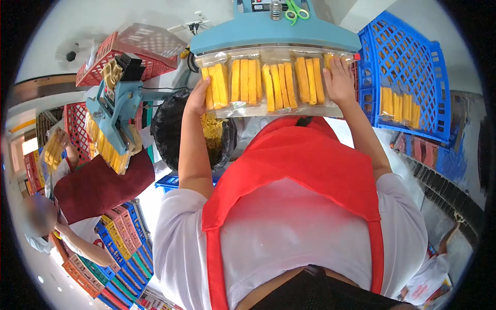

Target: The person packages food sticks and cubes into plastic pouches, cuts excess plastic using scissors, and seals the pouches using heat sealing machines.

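Observation:
Several clear bags of yellow sticks [247, 81] lie side by side in a row along the front of a blue-grey sealing machine [274, 32], their upper edges at its long bar. At the left end of the row, my left hand [198, 96] holds the edge of the outermost bag, its fingers partly hidden. On the right end, my right hand [339, 81] lies over another bag with its fingers stretched out and a bit of yellow showing beside them. Green scissors [296, 12] and a metal spring rest on top of the machine.
At the right stands a blue crate [411, 77] with bagged yellow sticks. A black-lined bin [168, 129] with yellow scraps is left of my body. Further left are a second sealing machine [111, 111], a red crate [124, 57] and a co-worker in a dark red apron [103, 178].

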`<move>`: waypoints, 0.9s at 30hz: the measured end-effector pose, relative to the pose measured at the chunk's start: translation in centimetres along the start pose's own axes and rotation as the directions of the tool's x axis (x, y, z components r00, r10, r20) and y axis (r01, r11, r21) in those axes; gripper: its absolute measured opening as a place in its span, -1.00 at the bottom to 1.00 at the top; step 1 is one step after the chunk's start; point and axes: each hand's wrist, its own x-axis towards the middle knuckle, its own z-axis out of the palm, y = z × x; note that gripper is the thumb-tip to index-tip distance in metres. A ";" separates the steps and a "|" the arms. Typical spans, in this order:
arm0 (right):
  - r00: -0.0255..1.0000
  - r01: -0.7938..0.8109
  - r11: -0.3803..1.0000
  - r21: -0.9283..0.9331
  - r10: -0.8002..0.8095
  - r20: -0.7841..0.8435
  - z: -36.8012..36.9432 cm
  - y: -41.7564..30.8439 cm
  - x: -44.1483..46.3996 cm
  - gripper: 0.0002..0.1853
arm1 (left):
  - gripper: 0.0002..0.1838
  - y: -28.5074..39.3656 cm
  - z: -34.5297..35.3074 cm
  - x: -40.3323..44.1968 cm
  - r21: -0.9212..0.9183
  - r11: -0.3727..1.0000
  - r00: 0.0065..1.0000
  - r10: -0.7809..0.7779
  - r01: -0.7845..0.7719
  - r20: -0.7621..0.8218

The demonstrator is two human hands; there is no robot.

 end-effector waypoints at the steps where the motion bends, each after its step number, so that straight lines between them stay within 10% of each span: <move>1: 1.000 -0.011 1.000 0.002 0.011 -0.007 -0.1 0.1 -0.1 -0.48 | -0.56 0.0 -0.2 0.2 -0.008 1.000 1.000 -0.007 0.007 0.011; 6: 0.998 0.040 0.944 0.328 -0.056 0.040 -0.9 1.7 -0.2 -0.44 | -0.55 -0.6 -1.3 1.2 -0.039 0.999 0.999 -0.036 0.037 0.010; 12: 0.990 -0.037 0.998 0.049 0.043 -0.135 -2.0 0.9 -2.6 -0.20 | -0.53 -2.2 -3.5 0.4 -0.159 0.986 0.999 -0.050 0.050 0.008; 19: 0.999 -0.044 0.972 0.230 0.046 -0.004 -0.7 3.8 -1.0 -0.13 | -0.47 -3.0 -3.7 -3.6 -0.391 0.917 0.997 0.080 -0.081 -0.021; 22: 0.986 -0.167 0.847 0.505 0.140 0.090 -2.7 4.7 -0.8 -0.09 | -0.48 -1.9 -3.1 -5.2 -0.516 0.847 0.984 0.172 -0.130 0.034; 24: 0.861 -0.502 0.211 0.838 0.207 0.464 -4.5 5.0 -0.8 -0.11 | -0.47 -0.6 -2.0 -5.9 -0.480 0.870 0.990 0.140 -0.107 0.033; 27: 0.854 -0.502 0.165 0.849 0.250 0.456 -9.1 2.7 -0.9 -0.15 | -0.50 1.5 0.5 -6.1 -0.373 0.927 0.993 0.083 -0.044 0.088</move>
